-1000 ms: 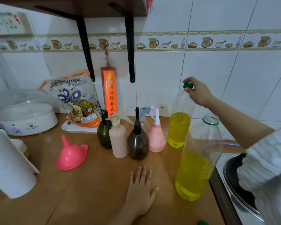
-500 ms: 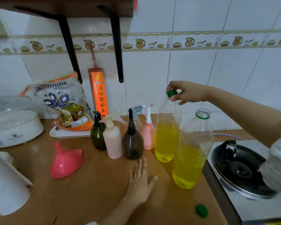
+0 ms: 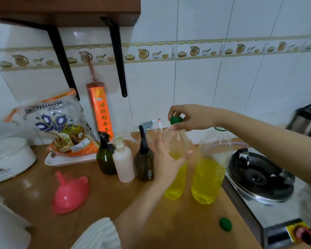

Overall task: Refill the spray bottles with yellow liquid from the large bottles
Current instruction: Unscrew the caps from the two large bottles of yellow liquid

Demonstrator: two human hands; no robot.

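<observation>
On the wooden counter (image 3: 101, 212), nearest the viewer, a loose green cap (image 3: 225, 224) is lying by itself near the steel edge of a gas stove (image 3: 258, 178), well apart from both hands. Further in, the left hand (image 3: 166, 159) is reaching forward from a white ribbed sleeve (image 3: 97, 234), its fingers spread and mostly straight, the palm closing against the left side of a large clear bottle (image 3: 176, 177); whether it is gripping or only touching cannot be told. That bottle is standing upright, holding yellow liquid in roughly its lower half and looking clear above. Just beside it on the right, touching or nearly so, a second large bottle (image 3: 210, 169) is standing uncapped, showing a green ring at its neck and a similar level of yellow liquid. Above the first bottle, the right hand (image 3: 192, 119) is coming in from the right, its fingertips pinching the green cap on the neck (image 3: 176, 120). To the left of the left hand, a row of spray bottles is standing close together: a dark green one (image 3: 105, 157), a pale pink one (image 3: 123, 162) and a dark brown one (image 3: 144, 162), with a grey sprayer head (image 3: 148, 124) and a white and pink nozzle (image 3: 159, 124) peeking out behind the left hand. A pink funnel (image 3: 70, 194) is lying tipped over to the left of the row. Against the tiled wall at the back, a bag of noodles (image 3: 61, 126) is leaning on a white tray (image 3: 68, 160) beside a tall orange packet (image 3: 101, 112).
</observation>
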